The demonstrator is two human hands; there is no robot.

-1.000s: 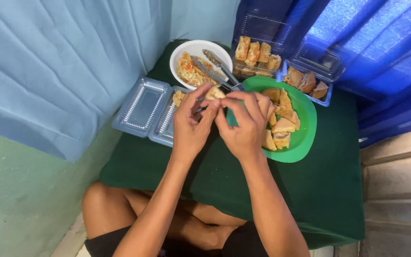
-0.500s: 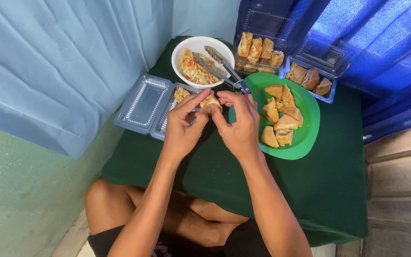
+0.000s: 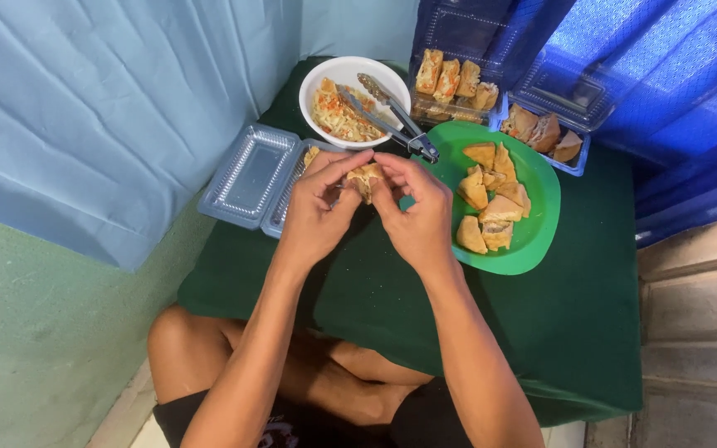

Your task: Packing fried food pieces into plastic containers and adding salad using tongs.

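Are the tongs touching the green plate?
Touching. In the head view the tongs lie across the white bowl, and their hinged end rests on the rim of the green plate, with no gap showing between them.

Daylit blue tarpaulin (image 3: 109, 108) backs a green-clothed table (image 3: 607, 332) beside a pale green wall (image 3: 35, 348).
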